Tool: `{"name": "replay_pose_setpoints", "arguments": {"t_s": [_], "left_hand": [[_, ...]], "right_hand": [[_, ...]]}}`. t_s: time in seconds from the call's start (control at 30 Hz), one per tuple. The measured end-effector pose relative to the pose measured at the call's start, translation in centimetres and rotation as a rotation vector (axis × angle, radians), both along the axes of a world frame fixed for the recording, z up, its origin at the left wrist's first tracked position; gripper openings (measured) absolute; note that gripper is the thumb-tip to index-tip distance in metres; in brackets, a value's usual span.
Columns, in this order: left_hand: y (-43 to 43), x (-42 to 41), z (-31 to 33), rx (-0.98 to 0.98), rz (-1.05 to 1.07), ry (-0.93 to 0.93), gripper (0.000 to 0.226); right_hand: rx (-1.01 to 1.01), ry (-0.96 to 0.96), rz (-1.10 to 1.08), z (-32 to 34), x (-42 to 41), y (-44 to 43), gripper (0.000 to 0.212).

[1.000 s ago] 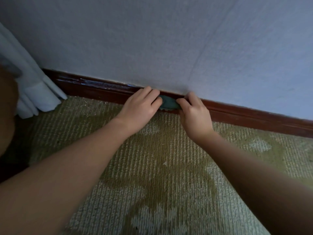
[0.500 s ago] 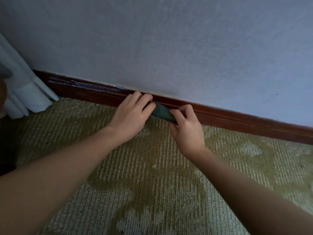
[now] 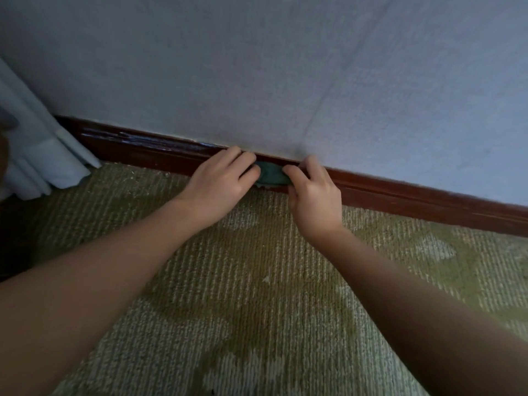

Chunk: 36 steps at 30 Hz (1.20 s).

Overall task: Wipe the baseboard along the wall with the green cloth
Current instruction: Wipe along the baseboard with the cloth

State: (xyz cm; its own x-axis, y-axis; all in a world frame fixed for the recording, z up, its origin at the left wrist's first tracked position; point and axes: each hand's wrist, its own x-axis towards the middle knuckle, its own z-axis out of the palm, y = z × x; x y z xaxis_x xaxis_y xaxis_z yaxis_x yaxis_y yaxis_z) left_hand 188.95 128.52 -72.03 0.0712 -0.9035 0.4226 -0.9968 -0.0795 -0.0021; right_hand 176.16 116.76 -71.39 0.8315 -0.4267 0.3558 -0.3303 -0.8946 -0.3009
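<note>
Holding cloth (image 3: 271, 175) against baseboard (image 3: 405, 195).
Fingers (image 3: 246, 162) pinch it: left hand (image 3: 218, 182) at nine o'clock, right hand (image 3: 315, 195) at three.

A carpeted room in a home: patterned green carpet (image 3: 257, 295) runs up to a dark wooden baseboard (image 3: 414, 195) under a pale textured wall (image 3: 285, 67), with a light curtain (image 3: 37, 155) hanging far left.

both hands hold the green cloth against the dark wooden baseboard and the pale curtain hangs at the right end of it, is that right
Not quite. The pale curtain hangs at the left end of the baseboard, not the right, as the head view shows. The rest stands: the left hand and right hand both hold the green cloth against the dark wooden baseboard.
</note>
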Motion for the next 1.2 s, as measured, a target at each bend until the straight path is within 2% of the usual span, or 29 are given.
{"name": "replay_pose_setpoints", "arguments": {"t_s": [0.17, 0.27, 0.4, 0.53, 0.67, 0.8, 0.93, 1.0, 1.03, 1.1, 1.2], "left_hand": [[-1.2, -1.2, -0.1, -0.053, -0.007, 0.044, 0.022], [-0.9, -0.9, 0.1, -0.017, -0.017, 0.023, 0.019], [1.0, 1.0, 0.3, 0.029, 0.003, -0.018, 0.019], [1.2, 0.8, 0.2, -0.019, 0.057, 0.027, 0.018], [-0.3, -0.3, -0.1, -0.080, -0.001, 0.007, 0.018], [0.1, 0.4, -0.2, -0.008, -0.021, -0.027, 0.019], [-0.4, -0.3, -1.6, 0.063, 0.162, 0.148, 0.047], [-1.7, -1.9, -1.2, 0.076, 0.146, 0.269, 0.041], [-2.4, -2.5, -0.9, 0.096, 0.111, 0.243, 0.032], [-3.0, -3.4, -0.3, 0.003, 0.026, 0.143, 0.020], [-2.0, -2.3, -0.3, 0.030, 0.055, 0.163, 0.020]], "right_hand": [[-0.062, 0.024, 0.034, 0.0, -1.1, -1.5, 0.025], [-0.028, -0.034, -0.010, -0.5, -0.8, -0.9, 0.024], [-0.035, -0.043, 0.070, -0.7, 1.1, 0.4, 0.021], [-0.009, -0.002, 0.110, -0.4, 1.2, 0.0, 0.021], [-0.076, 0.016, 0.132, -0.4, -0.4, -1.6, 0.022], [-0.091, 0.016, 0.103, -0.7, 0.2, -0.9, 0.020], [-0.124, 0.071, 0.127, -0.3, -0.4, -1.5, 0.021], [-0.135, 0.102, 0.118, 0.0, -1.8, -2.8, 0.023], [-0.146, 0.117, 0.117, 0.1, -2.5, -3.4, 0.024], [-0.139, 0.126, 0.123, 0.2, -3.4, -4.2, 0.026], [-0.053, 0.037, 0.081, -0.1, -2.4, -3.2, 0.024]]}}
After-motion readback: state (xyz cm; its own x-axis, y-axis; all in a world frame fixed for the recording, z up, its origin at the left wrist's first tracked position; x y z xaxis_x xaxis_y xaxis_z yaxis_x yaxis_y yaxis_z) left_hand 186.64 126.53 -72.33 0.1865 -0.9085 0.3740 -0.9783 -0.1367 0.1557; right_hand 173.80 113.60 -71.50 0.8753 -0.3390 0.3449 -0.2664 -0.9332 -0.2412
